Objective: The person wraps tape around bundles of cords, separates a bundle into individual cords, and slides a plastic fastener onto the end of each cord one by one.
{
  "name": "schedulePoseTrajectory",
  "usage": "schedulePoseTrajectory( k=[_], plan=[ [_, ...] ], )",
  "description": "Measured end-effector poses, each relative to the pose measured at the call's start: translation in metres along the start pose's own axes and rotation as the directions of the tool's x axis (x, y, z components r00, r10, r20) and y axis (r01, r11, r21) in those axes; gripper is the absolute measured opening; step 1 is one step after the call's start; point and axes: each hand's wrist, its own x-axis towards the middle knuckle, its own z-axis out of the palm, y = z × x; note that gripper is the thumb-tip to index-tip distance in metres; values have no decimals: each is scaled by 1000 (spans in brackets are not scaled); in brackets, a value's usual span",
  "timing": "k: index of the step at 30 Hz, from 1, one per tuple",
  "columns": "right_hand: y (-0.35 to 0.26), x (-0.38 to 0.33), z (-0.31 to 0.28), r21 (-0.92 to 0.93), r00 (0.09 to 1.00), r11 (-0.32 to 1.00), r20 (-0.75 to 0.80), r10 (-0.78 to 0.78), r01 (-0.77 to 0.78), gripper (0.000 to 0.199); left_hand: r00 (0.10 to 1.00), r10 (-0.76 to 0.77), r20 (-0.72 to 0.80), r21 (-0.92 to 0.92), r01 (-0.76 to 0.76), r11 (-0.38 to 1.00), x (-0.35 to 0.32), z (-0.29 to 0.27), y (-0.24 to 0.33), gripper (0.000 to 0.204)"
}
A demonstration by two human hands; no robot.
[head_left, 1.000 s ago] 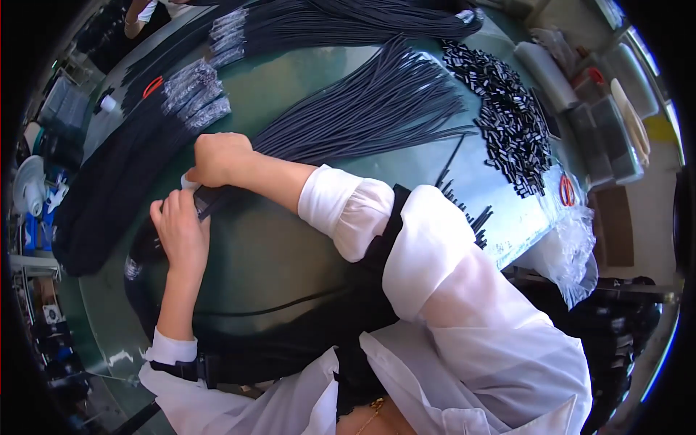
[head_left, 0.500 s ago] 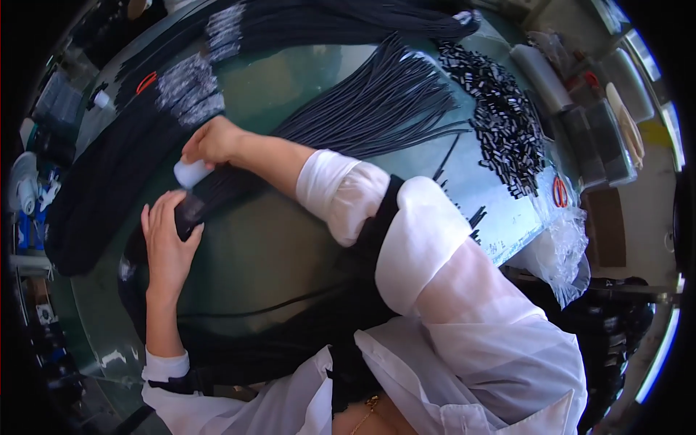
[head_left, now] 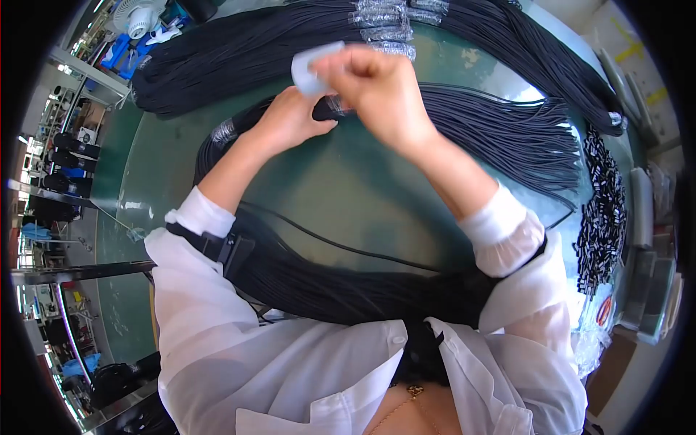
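Observation:
My right hand [head_left: 388, 90] is closed around a small roll of whitish plastic film [head_left: 306, 69], raised just over the far side of a bundle of thin black cables [head_left: 493, 130]. My left hand [head_left: 286, 125] lies over the same bundle, thumb apart and fingers curled over its far side; whether they grip tightly is partly hidden. Clear film [head_left: 225, 130] is wound around the bundle left of that hand. To the right the cables fan out into loose ends, while the rest curves back toward my body.
Other black cable bundles [head_left: 239, 54] with film bands [head_left: 383, 22] lie along the table's far side. A heap of short black tubes [head_left: 600, 217] spreads at the right, near red-handled scissors [head_left: 604, 310]. Clear boxes [head_left: 647, 290] stand beyond. A small white fan [head_left: 139, 18] is at far left.
The view has swung left, so the table's contents appear farther right. My right hand has carried the film roll over to the bundle's far side, while my left hand stays on the cables.

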Motion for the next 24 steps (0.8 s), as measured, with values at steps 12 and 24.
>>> schedulePoseTrajectory(
  k=[12,24],
  plan=[
    [37,-37,-29,-232,850,855,155,503,-464,23,994,106,-29,79,-103,991,19,-41,26,36],
    [-44,-34,-41,-810,949,582,120,292,-77,34,883,340,-323,389,-203,898,-32,1,42,50]
  ],
)
